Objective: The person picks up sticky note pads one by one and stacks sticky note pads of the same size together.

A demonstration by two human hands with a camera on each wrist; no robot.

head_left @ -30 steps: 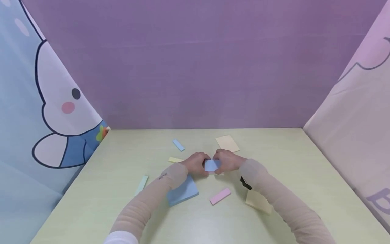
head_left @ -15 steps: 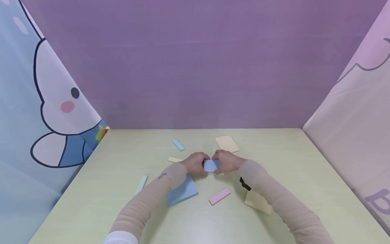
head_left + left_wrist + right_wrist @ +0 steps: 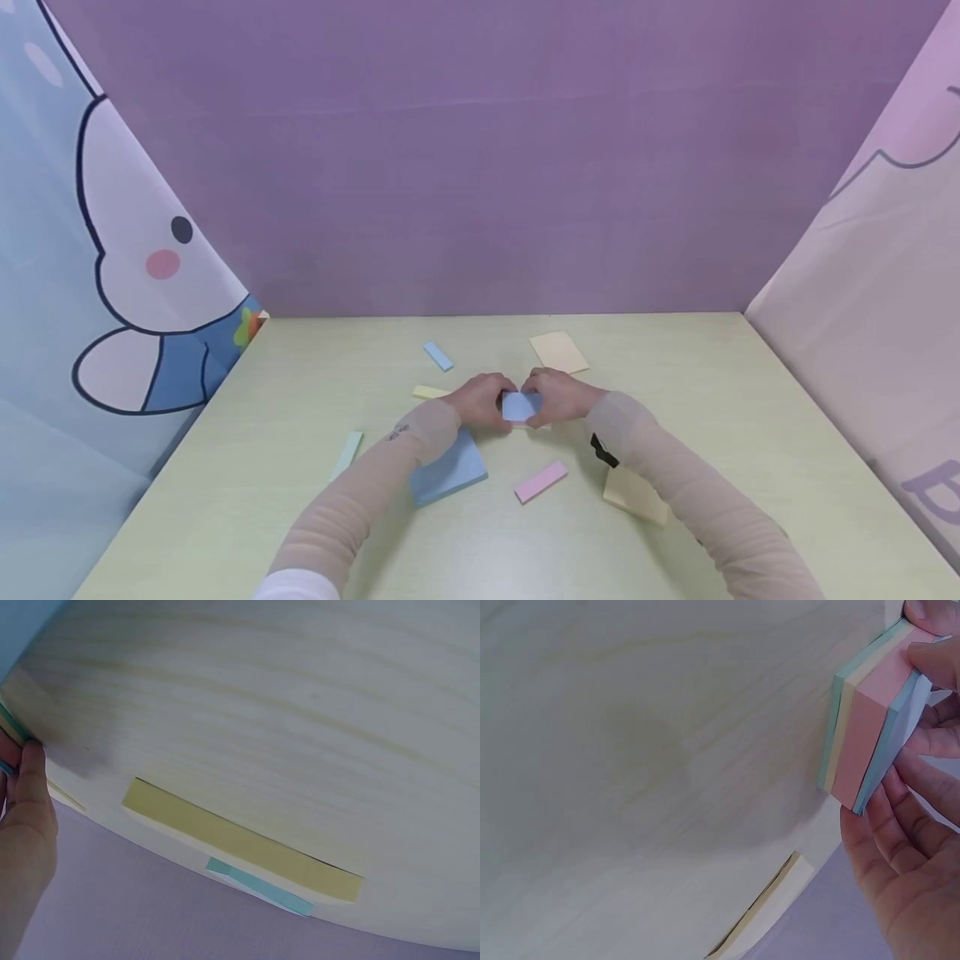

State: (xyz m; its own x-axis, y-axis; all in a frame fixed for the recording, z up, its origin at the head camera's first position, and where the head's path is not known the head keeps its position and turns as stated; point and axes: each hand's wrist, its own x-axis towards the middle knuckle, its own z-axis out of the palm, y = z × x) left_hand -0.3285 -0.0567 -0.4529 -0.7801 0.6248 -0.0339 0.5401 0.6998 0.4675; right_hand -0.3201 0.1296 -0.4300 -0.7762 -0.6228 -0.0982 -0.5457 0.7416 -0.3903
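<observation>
Both hands meet over the middle of the table, gripping one stack of sticky note pads (image 3: 521, 407) whose blue face shows in the head view. My left hand (image 3: 483, 402) grips its left side and my right hand (image 3: 562, 395) its right side. Seen from the right wrist, the stack has green, yellow, pink and blue layers (image 3: 870, 742), with thumb and fingers at its edges. In the left wrist view only part of the left hand (image 3: 28, 825) shows at the left edge, and most of the stack is cut off.
Around the hands lie a large blue pad (image 3: 450, 473), a pink strip pad (image 3: 542, 482), a green strip pad (image 3: 347, 454), a yellow strip pad (image 3: 431, 392) and a small blue strip pad (image 3: 438, 356). Square cream pads lie behind (image 3: 559, 352) and near the right forearm (image 3: 634, 497).
</observation>
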